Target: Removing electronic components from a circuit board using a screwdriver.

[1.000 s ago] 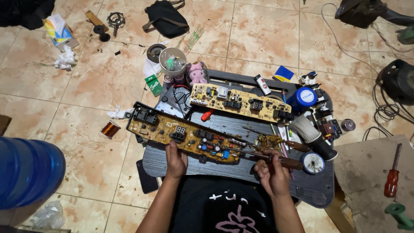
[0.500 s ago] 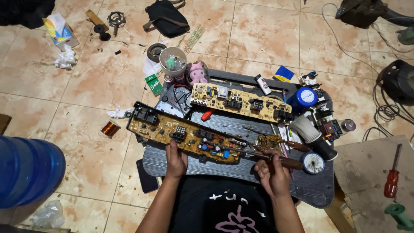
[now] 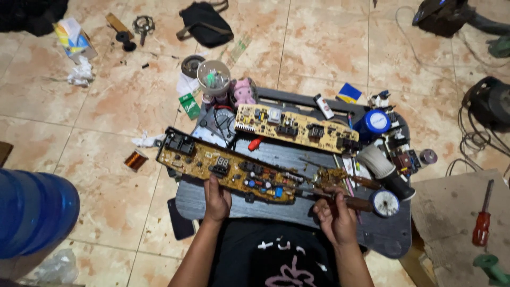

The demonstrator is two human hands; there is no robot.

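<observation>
A long brown circuit board (image 3: 228, 166) with a small display and several components lies slanted across a dark low table (image 3: 265, 210). My left hand (image 3: 217, 199) grips its near edge around the middle. My right hand (image 3: 333, 212) holds a soldering iron (image 3: 340, 197) by its wooden handle, and the metal tip points left at the right end of that board. A second, paler circuit board (image 3: 295, 127) lies farther back on the table.
A solder reel (image 3: 384, 203), a blue-capped container (image 3: 374, 123), a red-handled tool (image 3: 255, 143) and small parts crowd the table's right side. A blue water jug (image 3: 32, 212) stands at left. A red screwdriver (image 3: 482, 222) lies on cardboard at right. A black bag (image 3: 204, 24), cables and scraps litter the tiled floor.
</observation>
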